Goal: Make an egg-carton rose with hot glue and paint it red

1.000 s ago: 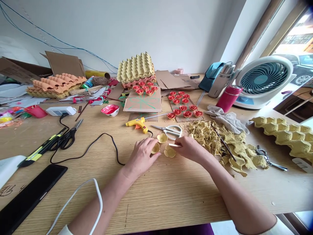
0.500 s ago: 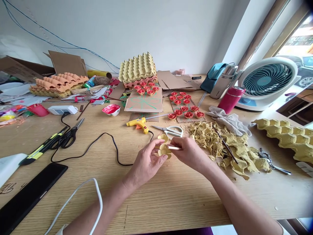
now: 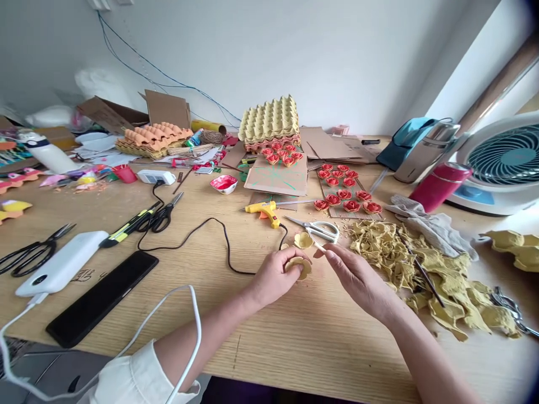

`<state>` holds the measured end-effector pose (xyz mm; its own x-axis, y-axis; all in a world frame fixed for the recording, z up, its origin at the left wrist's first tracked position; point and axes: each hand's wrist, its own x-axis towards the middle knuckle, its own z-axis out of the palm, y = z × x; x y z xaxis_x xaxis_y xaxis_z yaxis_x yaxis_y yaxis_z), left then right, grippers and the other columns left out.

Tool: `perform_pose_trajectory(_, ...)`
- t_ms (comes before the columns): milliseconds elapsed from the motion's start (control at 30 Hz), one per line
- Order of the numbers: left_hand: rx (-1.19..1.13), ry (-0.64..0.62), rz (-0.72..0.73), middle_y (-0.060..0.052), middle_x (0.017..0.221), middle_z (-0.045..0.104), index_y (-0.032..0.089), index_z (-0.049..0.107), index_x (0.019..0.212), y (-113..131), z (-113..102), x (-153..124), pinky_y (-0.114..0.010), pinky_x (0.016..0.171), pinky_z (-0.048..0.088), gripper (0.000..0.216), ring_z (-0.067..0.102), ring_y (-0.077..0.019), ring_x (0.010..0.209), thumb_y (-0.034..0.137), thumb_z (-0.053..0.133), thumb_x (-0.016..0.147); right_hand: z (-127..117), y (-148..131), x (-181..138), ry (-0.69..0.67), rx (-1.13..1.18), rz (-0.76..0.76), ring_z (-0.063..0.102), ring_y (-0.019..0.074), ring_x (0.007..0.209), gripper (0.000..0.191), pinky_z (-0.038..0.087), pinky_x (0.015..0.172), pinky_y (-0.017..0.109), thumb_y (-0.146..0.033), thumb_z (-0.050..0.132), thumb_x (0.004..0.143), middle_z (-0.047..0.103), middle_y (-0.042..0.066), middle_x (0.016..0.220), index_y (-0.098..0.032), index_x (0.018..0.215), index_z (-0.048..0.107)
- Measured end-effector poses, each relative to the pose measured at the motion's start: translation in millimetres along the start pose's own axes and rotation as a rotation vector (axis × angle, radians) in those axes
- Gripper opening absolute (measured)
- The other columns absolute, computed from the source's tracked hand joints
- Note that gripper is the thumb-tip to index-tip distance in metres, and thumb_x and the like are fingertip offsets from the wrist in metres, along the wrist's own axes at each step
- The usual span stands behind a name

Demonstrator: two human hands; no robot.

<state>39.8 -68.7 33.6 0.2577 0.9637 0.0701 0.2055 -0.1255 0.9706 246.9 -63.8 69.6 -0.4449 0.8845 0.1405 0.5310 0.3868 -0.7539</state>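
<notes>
My left hand is closed on a small yellow egg-carton flower, held just above the wooden table. My right hand pinches a thin white stick whose tip points toward that flower. Another yellow carton petal cup lies on the table just behind my hands. White-handled scissors and a yellow glue gun with a black cord lie beyond it.
Yellow carton scraps are heaped to the right, with a paintbrush across them. Red painted carton roses sit on cardboard behind. Egg trays, a fan, a red flask, a black phone, a power bank and black scissors surround the work spot.
My left hand picked the yellow flower off the table and holds it up. My right hand drew back slightly with the stick. The camera turned left, showing more of the left table.
</notes>
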Motion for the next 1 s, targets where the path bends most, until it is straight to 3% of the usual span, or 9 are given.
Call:
perform_pose_trajectory(133,0.017,0.072,-0.009,0.002,0.075,0.061,0.018,0.068,0.092,-2,-2,0,-0.019,0.052,0.049,0.017,0.058,-0.0089,0.055,0.017,0.053,0.084,6,6,6,0.057,-0.03,-0.003,0.052,0.0155,0.06,0.038,0.043,0.06,0.026,-0.044,0.04,0.105,0.056,-0.001,0.069,-0.02,0.095,0.068)
perform_pose_trajectory(233,0.048,0.104,-0.003,0.003,0.072,0.061,0.017,0.07,0.093,-6,-4,2,-0.019,0.051,0.049,0.021,0.058,-0.0089,0.053,0.017,0.052,0.084,8,9,7,0.078,-0.026,-0.036,0.044,0.0129,0.053,0.034,0.037,0.054,0.025,-0.039,0.042,0.104,0.051,-0.003,0.064,-0.018,0.097,0.068)
perform_pose_trajectory(433,0.088,0.11,-0.05,0.002,0.076,0.065,0.018,0.072,0.103,-8,-3,2,-0.021,0.053,0.051,0.027,0.061,-0.0111,0.056,0.016,0.052,0.084,8,7,6,0.104,-0.049,-0.124,0.063,0.016,0.074,0.029,0.046,0.069,0.026,-0.032,0.043,0.106,0.07,0.004,0.087,-0.019,0.105,0.069)
perform_pose_trajectory(567,0.26,0.166,0.014,0.006,0.061,0.06,0.019,0.071,0.1,-3,-5,1,-0.021,0.056,0.046,0.027,0.059,-0.0112,0.052,0.012,0.051,0.084,11,9,4,0.049,-0.078,-0.115,0.059,0.0138,0.066,0.017,0.044,0.064,0.024,-0.02,0.047,0.102,0.066,0.0,0.078,-0.022,0.108,0.063)
perform_pose_trajectory(700,0.396,0.192,0.083,0.005,0.063,0.064,0.02,0.071,0.094,0,-6,0,-0.022,0.058,0.044,0.026,0.059,-0.0113,0.052,0.008,0.05,0.083,15,10,3,0.043,-0.14,-0.149,0.059,0.0128,0.069,0.019,0.044,0.062,0.024,-0.01,0.048,0.097,0.064,0.003,0.094,-0.022,0.102,0.062)
perform_pose_trajectory(900,0.412,0.15,0.081,0.005,0.065,0.068,0.019,0.068,0.102,-3,-4,-1,-0.022,0.061,0.046,0.031,0.059,-0.0116,0.052,0.004,0.051,0.081,20,9,5,0.062,-0.153,-0.172,0.061,0.0133,0.073,0.017,0.048,0.065,0.025,-0.011,0.052,0.097,0.062,0.004,0.098,-0.022,0.095,0.065)
perform_pose_trajectory(1000,0.408,0.132,0.094,0.004,0.068,0.07,0.02,0.067,0.103,-4,-4,-2,-0.022,0.062,0.048,0.031,0.061,-0.0116,0.054,0.003,0.052,0.081,22,9,4,0.066,-0.162,-0.138,0.062,0.0113,0.067,0.016,0.049,0.064,0.025,-0.014,0.054,0.098,0.064,0.005,0.102,-0.022,0.104,0.066)
